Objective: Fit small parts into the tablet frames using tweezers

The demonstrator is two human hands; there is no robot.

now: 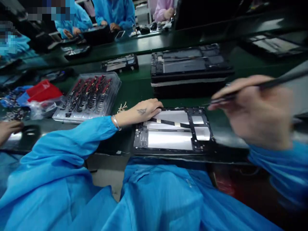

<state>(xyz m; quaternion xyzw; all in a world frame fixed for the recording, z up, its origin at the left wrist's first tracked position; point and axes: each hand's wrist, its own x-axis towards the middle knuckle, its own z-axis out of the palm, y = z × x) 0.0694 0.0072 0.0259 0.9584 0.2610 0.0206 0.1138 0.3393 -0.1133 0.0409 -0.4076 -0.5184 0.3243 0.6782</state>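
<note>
An opened tablet (169, 141) lies flat at the near edge of the bench, its black frame around bright silver panels, with a dark flat cable running across it. At its far left corner rests my left hand (148, 109), fingers closed over the edge and thumb against the frame. Off the tablet's right side, raised and blurred, is my right hand (257, 112). It grips a slim black pen-like tool (271, 84), whose front end points left near the tablet's far right corner. Blur hides the exact kind of tool.
Behind the tablet stands a stack of similar tablet housings (190, 62), with another housing (120, 63) to its left. A clear plastic tray (89, 96) of small parts lies left, beside a red bag (44, 90). Another person's hand (11, 130) is at far left; co-workers sit opposite.
</note>
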